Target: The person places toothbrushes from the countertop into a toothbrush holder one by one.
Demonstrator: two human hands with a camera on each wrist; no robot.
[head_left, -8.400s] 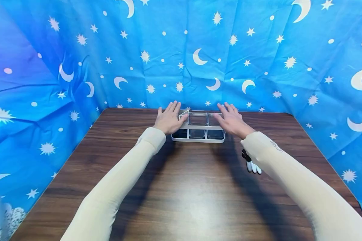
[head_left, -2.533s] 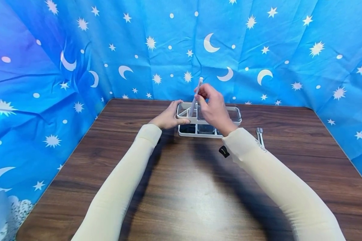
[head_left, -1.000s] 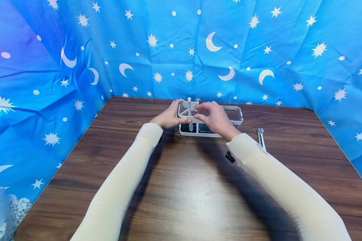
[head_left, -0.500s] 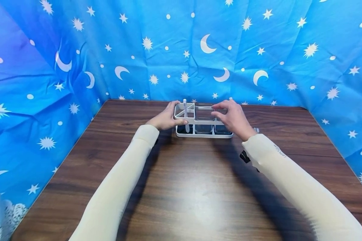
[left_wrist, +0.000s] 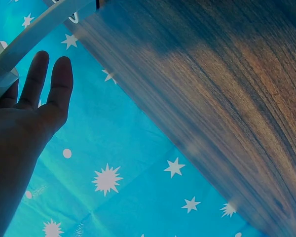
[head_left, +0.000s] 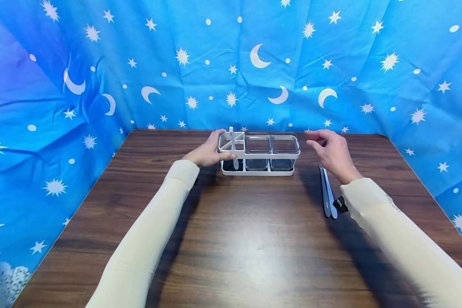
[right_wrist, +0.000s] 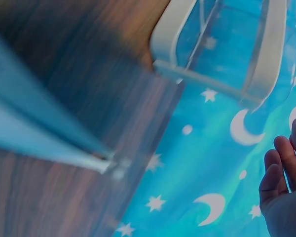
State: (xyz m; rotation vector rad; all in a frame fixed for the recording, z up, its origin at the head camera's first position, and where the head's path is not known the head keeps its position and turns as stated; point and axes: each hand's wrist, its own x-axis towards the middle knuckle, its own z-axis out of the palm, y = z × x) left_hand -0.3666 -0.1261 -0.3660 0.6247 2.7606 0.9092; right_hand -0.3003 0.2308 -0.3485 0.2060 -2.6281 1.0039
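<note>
The white rack (head_left: 259, 156) is parked close to the back edge of the desk (head_left: 254, 239), left end gripped by the left hand (head_left: 207, 151). A toothbrush (head_left: 232, 137) is stood in its left section. The right hand (head_left: 334, 153) is loosely bent, nothing gripped, near two more brushes (head_left: 325, 196) laid toward the right edge.

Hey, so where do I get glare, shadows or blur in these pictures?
Head view: bright glare on the tabletop, with dark shadows either side; left wrist view: the left hand dark against the blue cloth; right wrist view: the toothbrushes smeared by blur, the right hand sharper.
</note>
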